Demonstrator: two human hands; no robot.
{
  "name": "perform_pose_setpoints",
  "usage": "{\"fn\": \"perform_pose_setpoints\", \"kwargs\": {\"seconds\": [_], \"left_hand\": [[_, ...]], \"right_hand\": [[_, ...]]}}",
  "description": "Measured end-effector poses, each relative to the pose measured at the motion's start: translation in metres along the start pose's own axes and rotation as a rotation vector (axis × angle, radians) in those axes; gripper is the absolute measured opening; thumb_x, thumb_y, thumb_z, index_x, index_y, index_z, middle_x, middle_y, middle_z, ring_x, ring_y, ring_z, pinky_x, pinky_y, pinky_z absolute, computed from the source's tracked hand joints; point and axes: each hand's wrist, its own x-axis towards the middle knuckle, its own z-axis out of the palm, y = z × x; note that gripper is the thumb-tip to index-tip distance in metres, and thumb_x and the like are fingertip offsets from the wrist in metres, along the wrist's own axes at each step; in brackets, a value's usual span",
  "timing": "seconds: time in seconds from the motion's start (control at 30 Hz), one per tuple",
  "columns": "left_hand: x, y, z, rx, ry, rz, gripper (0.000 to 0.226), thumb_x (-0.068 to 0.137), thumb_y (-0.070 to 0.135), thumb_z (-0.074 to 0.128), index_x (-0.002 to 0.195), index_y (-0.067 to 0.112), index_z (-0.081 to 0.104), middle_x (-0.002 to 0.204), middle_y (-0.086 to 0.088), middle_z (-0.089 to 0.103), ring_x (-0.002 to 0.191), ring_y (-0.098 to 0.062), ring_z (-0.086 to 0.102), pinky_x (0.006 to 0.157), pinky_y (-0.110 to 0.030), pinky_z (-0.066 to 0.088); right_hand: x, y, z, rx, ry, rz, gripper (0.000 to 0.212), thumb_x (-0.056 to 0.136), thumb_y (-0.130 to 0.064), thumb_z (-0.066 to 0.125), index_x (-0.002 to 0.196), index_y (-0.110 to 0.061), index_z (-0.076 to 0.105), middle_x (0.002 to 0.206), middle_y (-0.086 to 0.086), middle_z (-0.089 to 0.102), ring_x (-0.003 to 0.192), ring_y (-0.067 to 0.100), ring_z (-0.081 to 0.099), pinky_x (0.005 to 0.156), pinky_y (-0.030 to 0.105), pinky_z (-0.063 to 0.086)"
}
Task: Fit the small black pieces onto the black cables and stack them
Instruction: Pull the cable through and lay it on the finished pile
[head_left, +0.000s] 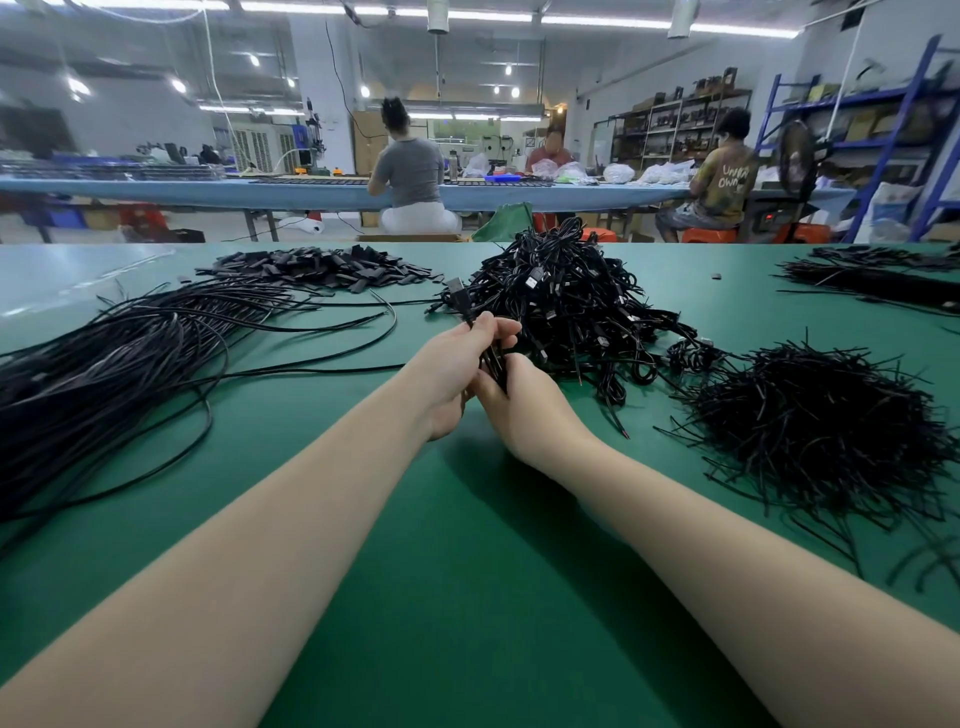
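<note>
Getting gripped by both hands: one cable (470, 312), left hand (457, 364) and right hand (519, 405) fingers curled round it; a small black piece (322, 267) probably gets fetched next.

The green table top (467, 597) looks smooth and matt, like a cloth or rubber mat. The thin black plastic-sheathed cables (130, 353) have a slight sheen. The small flat black pieces (322, 267) look matt.

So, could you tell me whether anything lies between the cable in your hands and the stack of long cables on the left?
Nothing visible does. Both the left hand and the right hand hold the cable, and only bare green table with a few stray strands separates it from the stack of long cables.
</note>
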Motion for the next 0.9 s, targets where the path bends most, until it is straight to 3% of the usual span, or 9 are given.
{"fn": "perform_pose_setpoints", "kwargs": {"seconds": [0.1, 0.17, 0.23, 0.37, 0.47, 0.57, 0.67, 0.73, 0.9], "left_hand": [[-0.001, 0.000, -0.001, -0.016, -0.010, -0.001, 0.033, 0.103, 0.034, 0.039, 0.086, 0.025, 0.067, 0.093, 0.006, 0.065, 0.086, -0.012, 0.058, 0.087, -0.029, 0.048], [-0.002, -0.001, -0.001, -0.025, -0.020, 0.000, 0.033, 0.103, 0.036, 0.039, 0.087, 0.026, 0.066, 0.095, 0.007, 0.065, 0.082, -0.014, 0.056, 0.072, -0.030, 0.048], [-0.002, -0.002, -0.002, -0.006, -0.021, 0.008, 0.034, 0.103, 0.037, 0.038, 0.088, 0.028, 0.067, 0.098, 0.008, 0.064, 0.084, -0.019, 0.051, 0.067, -0.033, 0.042], [0.000, -0.006, -0.006, -0.006, -0.019, 0.033, 0.033, 0.103, 0.033, 0.038, 0.089, 0.027, 0.068, 0.100, 0.007, 0.064, 0.097, -0.019, 0.049, 0.099, -0.040, 0.042], [-0.002, -0.008, -0.006, -0.022, -0.035, 0.027, 0.033, 0.104, 0.031, 0.038, 0.090, 0.026, 0.068, 0.103, 0.005, 0.063, 0.099, -0.019, 0.051, 0.105, -0.039, 0.040], [-0.002, -0.011, -0.006, -0.041, -0.033, 0.019, 0.033, 0.103, 0.031, 0.039, 0.088, 0.025, 0.068, 0.100, 0.005, 0.064, 0.092, -0.015, 0.054, 0.092, -0.030, 0.046], [-0.005, -0.013, -0.006, -0.023, -0.024, 0.007, 0.034, 0.103, 0.033, 0.039, 0.086, 0.027, 0.068, 0.097, 0.007, 0.063, 0.077, -0.010, 0.050, 0.071, -0.022, 0.041], [-0.006, -0.014, -0.006, -0.009, -0.024, 0.003, 0.035, 0.103, 0.035, 0.038, 0.085, 0.029, 0.068, 0.097, 0.007, 0.063, 0.072, -0.009, 0.048, 0.069, -0.022, 0.039], [-0.007, -0.016, -0.002, 0.004, -0.022, 0.020, 0.037, 0.103, 0.035, 0.036, 0.085, 0.029, 0.067, 0.096, 0.009, 0.062, 0.076, -0.006, 0.049, 0.074, -0.022, 0.041]], "right_hand": [[0.001, 0.000, 0.000, 0.049, -0.018, -0.010, 0.034, 0.098, -0.042, 0.045, 0.098, -0.008, 0.047, 0.087, 0.004, 0.056, 0.074, 0.021, 0.055, 0.055, 0.030, 0.040], [0.001, 0.000, -0.001, 0.209, -0.035, 0.003, 0.032, 0.097, -0.041, 0.047, 0.098, -0.009, 0.049, 0.092, 0.007, 0.062, 0.078, 0.023, 0.064, 0.066, 0.035, 0.050], [0.000, 0.001, -0.002, 0.327, -0.051, 0.021, 0.027, 0.095, -0.040, 0.051, 0.093, -0.013, 0.051, 0.085, 0.000, 0.063, 0.066, 0.013, 0.065, 0.057, 0.023, 0.050], [0.001, 0.001, -0.001, 0.434, -0.080, 0.061, 0.028, 0.094, -0.039, 0.053, 0.102, -0.012, 0.056, 0.088, -0.003, 0.064, 0.059, 0.004, 0.060, 0.060, 0.021, 0.050], [0.000, 0.002, -0.002, 0.380, -0.076, 0.035, 0.024, 0.096, -0.035, 0.052, 0.104, -0.012, 0.054, 0.091, 0.000, 0.065, 0.057, 0.005, 0.059, 0.056, 0.016, 0.046], [0.001, 0.003, -0.003, 0.199, -0.055, -0.018, 0.025, 0.097, -0.036, 0.051, 0.108, -0.014, 0.050, 0.077, -0.006, 0.056, 0.060, 0.004, 0.050, 0.050, 0.015, 0.036], [0.001, 0.004, 0.001, 0.000, -0.052, -0.047, 0.048, 0.099, -0.035, 0.046, 0.138, -0.008, 0.037, 0.101, 0.005, 0.062, 0.084, 0.017, 0.057, 0.062, 0.022, 0.037], [0.000, 0.005, 0.003, -0.064, -0.025, -0.064, 0.054, 0.100, -0.031, 0.042, 0.146, -0.007, 0.028, 0.118, 0.014, 0.060, 0.104, 0.027, 0.057, 0.072, 0.027, 0.037], [0.000, 0.009, 0.004, -0.091, 0.015, -0.060, 0.045, 0.101, -0.028, 0.039, 0.142, -0.010, 0.034, 0.114, 0.011, 0.062, 0.103, 0.028, 0.057, 0.068, 0.027, 0.034]]}}
